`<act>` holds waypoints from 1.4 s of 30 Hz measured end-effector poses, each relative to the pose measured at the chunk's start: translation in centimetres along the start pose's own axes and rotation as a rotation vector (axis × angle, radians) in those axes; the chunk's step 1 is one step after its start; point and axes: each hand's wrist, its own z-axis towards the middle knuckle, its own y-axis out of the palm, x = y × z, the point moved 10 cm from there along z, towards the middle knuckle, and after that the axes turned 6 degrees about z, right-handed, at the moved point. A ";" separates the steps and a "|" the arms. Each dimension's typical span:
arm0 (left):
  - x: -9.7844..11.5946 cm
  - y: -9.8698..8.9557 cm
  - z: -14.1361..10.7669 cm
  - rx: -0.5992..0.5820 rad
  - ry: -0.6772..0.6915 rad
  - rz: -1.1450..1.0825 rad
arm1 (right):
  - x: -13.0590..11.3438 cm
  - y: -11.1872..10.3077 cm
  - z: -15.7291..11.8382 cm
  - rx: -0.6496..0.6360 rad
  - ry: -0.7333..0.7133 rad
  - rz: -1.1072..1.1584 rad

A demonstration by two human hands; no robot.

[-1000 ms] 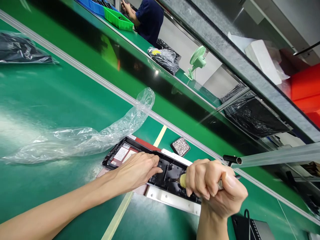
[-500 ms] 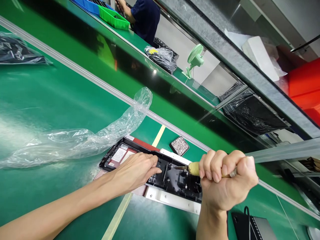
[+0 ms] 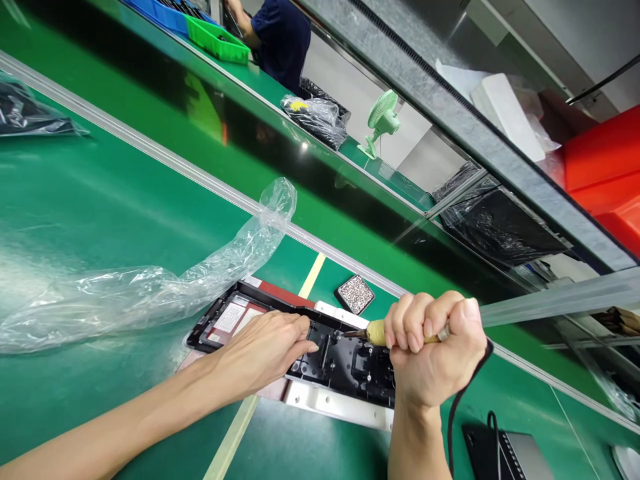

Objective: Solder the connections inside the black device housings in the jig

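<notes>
My right hand [image 3: 437, 350] is wrapped around the yellow handle of a soldering iron [image 3: 377, 332], whose black cord hangs past my wrist. The iron's metal tip points left, over or at a small post inside a long black plastic housing [image 3: 345, 360]; contact is unclear. My left hand [image 3: 280, 343] rests on the housing to the left of the tip, fingers curled and thumb near the index finger. Whatever it may pinch is hidden. Under the housing, a white fixture [image 3: 337, 405] shows along both sides. Behind it stands a small box of tiny metal parts [image 3: 355, 294].
A crumpled clear plastic bag [image 3: 145, 293] lies left of the housing. At lower right is a black and grey device [image 3: 507, 453] with a cable. A metal rail [image 3: 200, 173] crosses behind the work. Beyond are a green fan [image 3: 383, 120], a green bin [image 3: 217, 41] and a co-worker [image 3: 283, 40].
My right hand has shifted slightly left with the soldering iron, and its cord now shows beside the wrist. The left hand keeps its place on the housing. The whole view has moved a little.
</notes>
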 end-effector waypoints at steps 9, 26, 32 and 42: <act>-0.1 0.1 0.1 -0.036 -0.016 0.015 | 0.8 0.2 0.0 -0.036 0.044 0.039; -0.4 0.7 0.2 -0.071 -0.045 -0.004 | 1.9 0.5 -0.2 -0.063 0.073 0.051; -0.8 1.3 0.0 -0.077 -0.047 -0.002 | 2.6 0.9 -0.1 -0.108 0.103 0.076; -1.2 1.3 -0.1 -0.052 -0.040 -0.076 | 2.9 0.9 0.0 -0.152 0.100 0.088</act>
